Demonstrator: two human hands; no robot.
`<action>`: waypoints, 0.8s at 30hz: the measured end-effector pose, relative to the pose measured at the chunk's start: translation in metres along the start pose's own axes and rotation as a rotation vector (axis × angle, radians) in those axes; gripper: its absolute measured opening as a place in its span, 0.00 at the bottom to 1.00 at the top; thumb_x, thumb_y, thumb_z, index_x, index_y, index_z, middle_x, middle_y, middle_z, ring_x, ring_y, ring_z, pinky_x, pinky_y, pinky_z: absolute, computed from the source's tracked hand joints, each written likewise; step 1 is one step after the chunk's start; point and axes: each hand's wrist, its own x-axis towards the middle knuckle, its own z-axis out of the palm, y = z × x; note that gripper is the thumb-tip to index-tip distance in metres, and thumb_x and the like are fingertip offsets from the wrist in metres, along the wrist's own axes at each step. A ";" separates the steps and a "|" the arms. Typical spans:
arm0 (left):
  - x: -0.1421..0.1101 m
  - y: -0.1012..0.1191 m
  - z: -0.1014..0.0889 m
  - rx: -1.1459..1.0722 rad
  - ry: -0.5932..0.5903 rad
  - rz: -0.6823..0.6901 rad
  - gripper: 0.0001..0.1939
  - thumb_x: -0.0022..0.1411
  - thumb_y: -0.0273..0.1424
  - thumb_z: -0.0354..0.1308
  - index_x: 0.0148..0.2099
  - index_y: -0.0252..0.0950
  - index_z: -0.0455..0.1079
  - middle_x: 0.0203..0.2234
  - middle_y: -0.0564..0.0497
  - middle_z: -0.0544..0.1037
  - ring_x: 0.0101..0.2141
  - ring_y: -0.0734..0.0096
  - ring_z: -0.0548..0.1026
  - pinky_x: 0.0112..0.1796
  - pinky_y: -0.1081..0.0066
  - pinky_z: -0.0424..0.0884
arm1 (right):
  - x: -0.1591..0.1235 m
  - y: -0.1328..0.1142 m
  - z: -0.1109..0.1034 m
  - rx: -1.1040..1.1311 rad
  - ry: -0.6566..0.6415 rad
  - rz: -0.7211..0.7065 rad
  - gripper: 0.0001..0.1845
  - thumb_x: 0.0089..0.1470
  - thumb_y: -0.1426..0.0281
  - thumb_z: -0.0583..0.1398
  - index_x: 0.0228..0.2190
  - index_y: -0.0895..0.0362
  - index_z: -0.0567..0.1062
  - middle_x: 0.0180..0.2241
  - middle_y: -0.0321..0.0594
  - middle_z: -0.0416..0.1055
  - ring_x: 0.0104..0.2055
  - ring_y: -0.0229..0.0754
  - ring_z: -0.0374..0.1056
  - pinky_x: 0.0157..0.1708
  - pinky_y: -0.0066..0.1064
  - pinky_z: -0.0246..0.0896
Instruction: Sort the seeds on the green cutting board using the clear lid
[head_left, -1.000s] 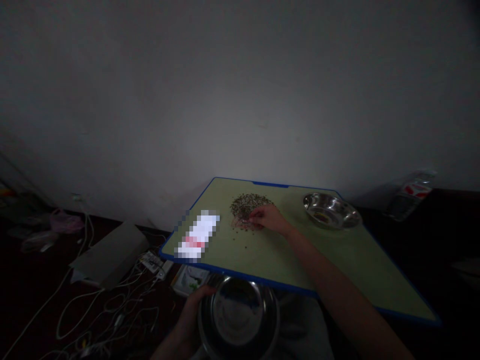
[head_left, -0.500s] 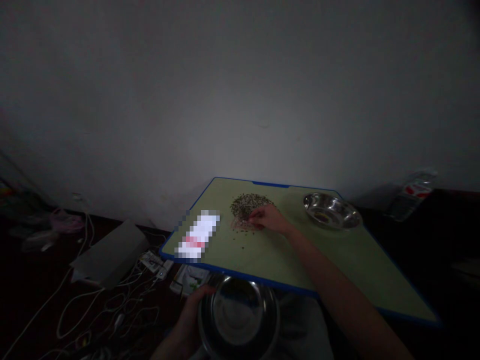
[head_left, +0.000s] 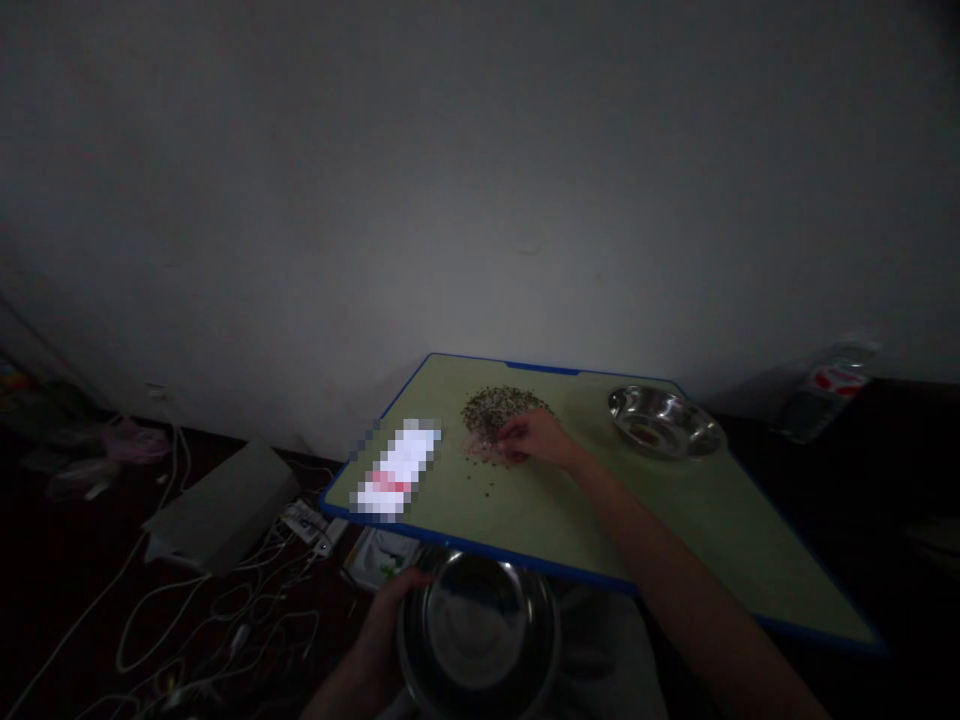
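Note:
A heap of small dark and pale grains (head_left: 499, 408), seed-like in look, is spread on the pale green tabletop (head_left: 675, 530). At the heap's near right edge, my right hand (head_left: 536, 438) has its fingertips pinched together low over the grains; what lies between them is too small to make out. Below the table's front edge, my left hand (head_left: 386, 620) grips the left rim of a steel bowl (head_left: 480, 620). A few loose grains lie in front of the heap.
A second steel basin (head_left: 667, 425), with a little something at its bottom, stands on the table's right. A lit phone (head_left: 397, 470), blurred, lies at the left. Cables (head_left: 232, 620) and a grey box (head_left: 221, 510) cover the floor left. A bottle (head_left: 825, 390) leans by the wall.
Both hands stay almost where they were. One loose grain in front of the heap has shifted slightly; the view has barely moved.

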 end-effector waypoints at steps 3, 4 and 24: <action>-0.002 0.000 0.000 -0.006 -0.005 -0.021 0.12 0.50 0.28 0.52 0.18 0.31 0.70 0.12 0.47 0.75 0.17 0.67 0.71 0.25 0.70 0.65 | -0.001 -0.001 0.000 0.033 0.000 0.017 0.08 0.38 0.70 0.63 0.25 0.61 0.73 0.17 0.35 0.70 0.18 0.34 0.67 0.19 0.25 0.65; -0.002 0.001 0.000 -0.013 -0.008 -0.019 0.12 0.50 0.28 0.52 0.18 0.31 0.70 0.12 0.48 0.75 0.17 0.67 0.71 0.26 0.70 0.65 | -0.001 -0.001 0.000 0.043 -0.003 0.024 0.08 0.38 0.70 0.62 0.25 0.61 0.73 0.17 0.35 0.70 0.18 0.34 0.67 0.19 0.25 0.65; -0.001 0.000 -0.001 -0.066 -0.047 -0.038 0.12 0.49 0.29 0.52 0.19 0.29 0.70 0.12 0.45 0.76 0.17 0.67 0.72 0.25 0.70 0.66 | -0.004 -0.006 0.004 0.107 -0.047 0.078 0.06 0.38 0.74 0.63 0.24 0.60 0.72 0.16 0.33 0.70 0.18 0.35 0.68 0.20 0.26 0.67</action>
